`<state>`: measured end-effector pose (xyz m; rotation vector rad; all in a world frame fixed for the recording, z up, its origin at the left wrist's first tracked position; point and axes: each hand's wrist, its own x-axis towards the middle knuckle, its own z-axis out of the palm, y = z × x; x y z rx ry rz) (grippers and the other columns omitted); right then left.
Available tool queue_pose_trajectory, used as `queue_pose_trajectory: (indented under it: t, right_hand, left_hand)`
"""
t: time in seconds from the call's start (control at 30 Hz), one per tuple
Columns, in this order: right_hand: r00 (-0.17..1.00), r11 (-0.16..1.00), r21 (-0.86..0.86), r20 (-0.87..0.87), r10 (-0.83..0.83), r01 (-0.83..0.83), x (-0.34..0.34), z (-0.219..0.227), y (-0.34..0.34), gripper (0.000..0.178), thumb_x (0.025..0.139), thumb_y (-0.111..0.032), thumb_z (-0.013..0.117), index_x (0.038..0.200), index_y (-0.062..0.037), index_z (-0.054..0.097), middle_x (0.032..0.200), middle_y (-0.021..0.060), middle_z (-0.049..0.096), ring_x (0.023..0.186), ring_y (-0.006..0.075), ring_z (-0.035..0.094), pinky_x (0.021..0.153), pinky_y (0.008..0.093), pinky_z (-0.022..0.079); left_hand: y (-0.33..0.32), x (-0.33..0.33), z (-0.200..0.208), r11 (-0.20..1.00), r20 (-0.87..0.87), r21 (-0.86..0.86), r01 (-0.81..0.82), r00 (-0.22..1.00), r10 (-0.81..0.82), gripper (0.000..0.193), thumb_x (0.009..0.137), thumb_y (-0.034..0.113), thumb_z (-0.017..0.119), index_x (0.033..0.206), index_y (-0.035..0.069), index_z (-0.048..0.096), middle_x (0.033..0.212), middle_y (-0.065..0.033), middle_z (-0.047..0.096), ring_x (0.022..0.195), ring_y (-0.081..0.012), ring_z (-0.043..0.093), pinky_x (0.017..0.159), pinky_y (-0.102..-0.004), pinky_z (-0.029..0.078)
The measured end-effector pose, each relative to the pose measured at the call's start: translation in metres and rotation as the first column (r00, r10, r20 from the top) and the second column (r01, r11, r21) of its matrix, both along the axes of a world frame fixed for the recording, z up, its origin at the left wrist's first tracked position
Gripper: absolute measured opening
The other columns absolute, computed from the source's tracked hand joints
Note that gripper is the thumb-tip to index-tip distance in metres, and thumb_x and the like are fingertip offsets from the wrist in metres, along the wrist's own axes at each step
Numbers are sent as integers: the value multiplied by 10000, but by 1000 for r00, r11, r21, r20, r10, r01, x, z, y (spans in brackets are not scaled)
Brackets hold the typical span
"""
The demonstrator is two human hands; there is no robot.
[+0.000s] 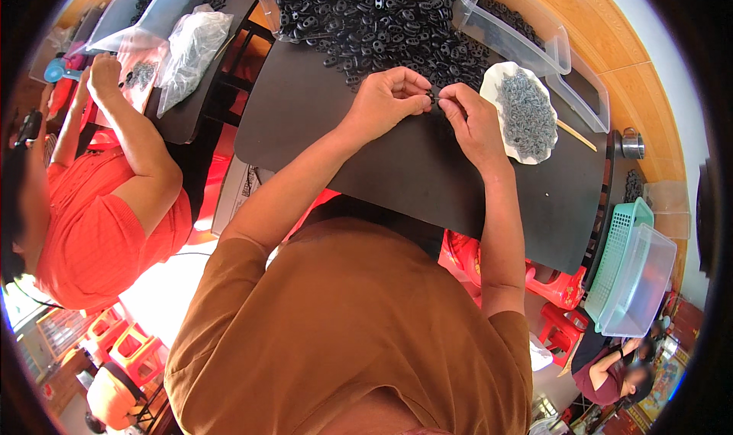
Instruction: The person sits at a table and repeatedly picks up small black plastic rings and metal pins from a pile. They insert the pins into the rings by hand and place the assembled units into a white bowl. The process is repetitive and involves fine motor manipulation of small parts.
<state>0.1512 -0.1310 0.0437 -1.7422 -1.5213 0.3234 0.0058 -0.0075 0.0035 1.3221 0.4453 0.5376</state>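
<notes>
My left hand (pixel 388 103) is closed in a pinch above the dark table (pixel 366 168), with a small black piece (pixel 432 98) at its fingertips. My right hand (pixel 475 122) faces it a short gap away, its thumb and forefinger also brought together. Whatever lies between the right fingertips is too small to make out. Just beyond both hands spreads a heap of small black oval parts with two holes (pixel 374 23). Beside my right hand stands a white scalloped dish (pixel 493 78) full of tiny greyish, see-through pieces (pixel 527 114).
A light wooden stick (pixel 577 135) juts out from the dish. Clear plastic bins (pixel 519 42) stand at the far right of the table. Left of me, a person in red (pixel 114 221) works at another table with a plastic bag (pixel 195 49). A green basket (pixel 615 263) sits at right.
</notes>
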Motion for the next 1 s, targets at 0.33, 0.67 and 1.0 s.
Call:
queue_pose_trajectory:
  t: [0.33, 0.67, 1.0]
  right_hand:
    - [991, 1000, -29, 137, -8, 12, -9, -6, 2, 99, 942, -136, 540, 887, -54, 533, 821, 147, 592, 786, 374, 602, 647, 430, 463]
    - [990, 985, -172, 140, 17, 8, -3, -5, 1, 129, 948, -168, 527, 915, -43, 523, 842, 166, 606, 781, 386, 595, 667, 445, 458]
    - [817, 999, 19, -576, 37, -32, -8, -25, 1, 113, 893, -87, 694, 973, -66, 617, 815, -43, 605, 720, 29, 536, 644, 190, 433]
  left_hand:
    - [-1, 0, -4, 993, -24, 120, 16, 1000, -13, 171, 853, -4, 688, 1017, -15, 639, 933, -79, 708, 856, -135, 697, 783, -256, 562]
    - [-6, 0, 4, 959, -132, 284, 15, 991, 23, 157, 856, 7, 701, 1002, -23, 651, 918, -75, 708, 823, -120, 686, 763, -250, 559]
    - [-19, -7, -6, 985, 123, -164, -48, 990, 69, 162, 907, 26, 666, 1056, -32, 643, 958, -78, 696, 878, -138, 676, 761, -250, 560]
